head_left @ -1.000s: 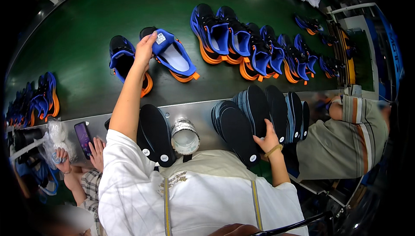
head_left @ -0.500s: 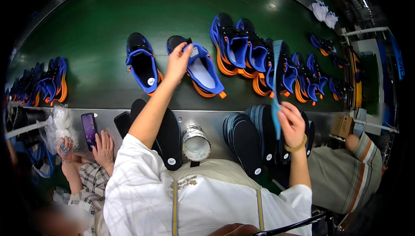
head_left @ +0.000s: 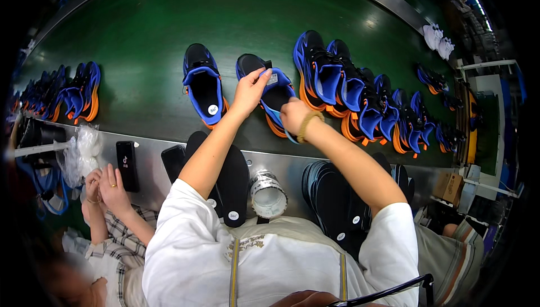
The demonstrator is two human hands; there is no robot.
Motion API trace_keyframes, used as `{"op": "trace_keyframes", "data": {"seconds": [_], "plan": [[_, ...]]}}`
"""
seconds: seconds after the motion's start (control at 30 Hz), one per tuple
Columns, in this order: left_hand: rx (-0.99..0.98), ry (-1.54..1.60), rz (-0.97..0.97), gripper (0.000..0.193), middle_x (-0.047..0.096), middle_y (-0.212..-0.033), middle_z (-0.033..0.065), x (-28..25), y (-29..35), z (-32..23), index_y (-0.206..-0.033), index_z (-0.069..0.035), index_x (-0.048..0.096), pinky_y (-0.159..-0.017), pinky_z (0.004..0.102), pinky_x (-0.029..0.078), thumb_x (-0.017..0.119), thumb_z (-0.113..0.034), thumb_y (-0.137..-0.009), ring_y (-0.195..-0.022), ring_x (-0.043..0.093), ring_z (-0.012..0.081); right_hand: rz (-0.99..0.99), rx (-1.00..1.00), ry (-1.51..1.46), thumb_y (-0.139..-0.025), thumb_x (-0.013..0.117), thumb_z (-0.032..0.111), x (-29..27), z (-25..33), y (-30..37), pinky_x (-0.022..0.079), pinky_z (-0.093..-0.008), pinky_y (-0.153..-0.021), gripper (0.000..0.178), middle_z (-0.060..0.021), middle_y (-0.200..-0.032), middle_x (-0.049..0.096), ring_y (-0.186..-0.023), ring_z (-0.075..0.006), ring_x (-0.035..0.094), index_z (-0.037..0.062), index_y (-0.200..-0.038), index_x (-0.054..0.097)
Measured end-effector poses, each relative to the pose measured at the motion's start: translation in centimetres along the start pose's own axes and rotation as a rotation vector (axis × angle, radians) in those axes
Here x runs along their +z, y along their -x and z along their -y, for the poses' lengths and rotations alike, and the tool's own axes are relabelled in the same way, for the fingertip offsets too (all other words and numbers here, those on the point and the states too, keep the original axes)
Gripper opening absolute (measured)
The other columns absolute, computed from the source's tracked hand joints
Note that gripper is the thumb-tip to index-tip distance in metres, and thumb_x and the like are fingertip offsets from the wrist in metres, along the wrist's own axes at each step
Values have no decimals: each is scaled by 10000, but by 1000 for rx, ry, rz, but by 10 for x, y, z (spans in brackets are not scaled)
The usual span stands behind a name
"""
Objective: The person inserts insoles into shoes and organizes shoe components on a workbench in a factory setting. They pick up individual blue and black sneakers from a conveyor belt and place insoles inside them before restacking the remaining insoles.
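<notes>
A black, blue and orange sports shoe (head_left: 247, 63) lies on the green belt ahead of me, its opening toward me. My left hand (head_left: 250, 91) pinches the shoe's blue tongue and pulls it back. With closed fingers my right hand (head_left: 298, 117) grips a black insole (head_left: 275, 99) with a blue underside. The insole's front part is inside the shoe, and its heel end bends out under my hand. Left of it stands the matching shoe (head_left: 197, 55), holding a black insole with a round white sticker at the heel.
Several paired shoes (head_left: 318, 73) stand to the right, more (head_left: 84, 90) at far left. Insole stacks (head_left: 323, 194), loose insoles (head_left: 222, 166) and a white-crusted can (head_left: 269, 197) lie on the metal ledge (head_left: 152, 166). A co-worker's hands (head_left: 107, 186) are beside a phone (head_left: 127, 166); another person sits right.
My right hand has moved left and forward, bringing the insole from above the stacks into the shoe. My left hand keeps the tongue. The left co-worker's hands have come together, off the phone.
</notes>
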State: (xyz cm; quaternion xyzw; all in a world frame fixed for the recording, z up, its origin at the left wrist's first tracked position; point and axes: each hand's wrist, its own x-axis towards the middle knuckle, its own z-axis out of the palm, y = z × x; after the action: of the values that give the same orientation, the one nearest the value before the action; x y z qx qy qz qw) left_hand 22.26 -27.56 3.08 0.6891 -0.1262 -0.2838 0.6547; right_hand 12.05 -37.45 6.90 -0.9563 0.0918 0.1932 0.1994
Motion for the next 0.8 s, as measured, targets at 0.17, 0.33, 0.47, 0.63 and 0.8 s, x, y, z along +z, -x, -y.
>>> {"op": "trace_keyframes", "data": {"seconds": [0.17,0.33,0.47,0.63,0.8], "plan": [[16,-21,34,438,594,-927,86,-9,-2,5,-1056,57,523,-759,224,397,553,-306,-814,-852,518,110,32,119,146,-721,521,231,6,13,-7,418,-371,-828,281,-229,-1080,442,-958,-335,495,8,-860,620],[28,-87,-27,433,593,-930,85,-9,1,5,-1069,61,511,-760,223,397,546,-291,-820,-853,518,109,232,197,141,-711,540,268,-19,26,2,414,-373,-841,338,-221,-1034,489,-945,-336,514,12,-919,611],[-1,-72,-11,439,591,-937,92,-15,0,9,-1072,63,507,-766,222,397,545,-294,-819,-867,518,112,265,73,248,-738,508,162,-15,27,-13,442,-361,-796,255,-214,-996,515,-924,-320,536,5,-908,614],[2,-50,17,423,598,-878,103,-15,2,0,-1043,70,515,-716,224,410,522,-295,-829,-807,525,112,-17,-38,313,-773,457,113,27,6,-41,458,-359,-766,217,-204,-1012,493,-898,-306,532,5,-872,617],[57,-89,-49,429,602,-859,112,-16,9,1,-1059,73,497,-706,223,416,504,-295,-838,-796,537,118,210,89,332,-791,426,141,32,13,-53,426,-346,-806,251,-183,-1032,497,-927,-286,514,15,-943,581]]}}
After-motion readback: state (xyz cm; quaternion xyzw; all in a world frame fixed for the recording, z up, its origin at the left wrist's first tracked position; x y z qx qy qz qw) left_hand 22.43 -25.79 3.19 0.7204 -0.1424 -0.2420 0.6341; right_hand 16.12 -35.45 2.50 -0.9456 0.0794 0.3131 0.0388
